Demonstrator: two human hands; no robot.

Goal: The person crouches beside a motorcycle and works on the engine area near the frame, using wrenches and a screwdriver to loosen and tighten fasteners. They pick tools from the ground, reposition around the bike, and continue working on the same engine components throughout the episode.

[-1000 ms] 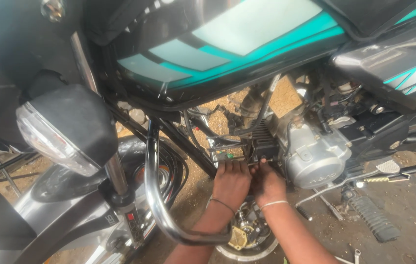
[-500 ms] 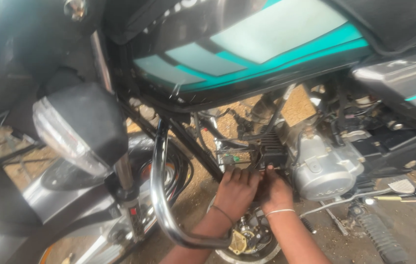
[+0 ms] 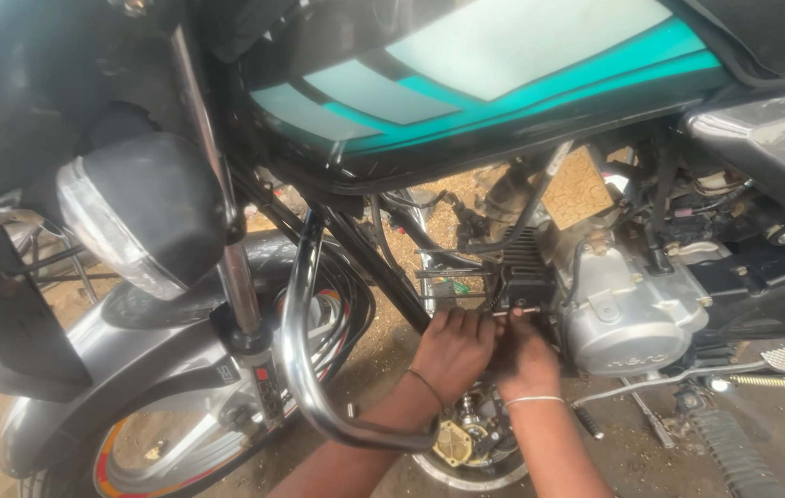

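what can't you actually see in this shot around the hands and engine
Head view only:
- What the left hand and right hand grip: fingertips press against the black engine fins, covering it.
- Part behind the chrome crash guard: blocked by the tube.
- Front wheel: cut off by the bottom edge.
- Small parts on the ground: too small.
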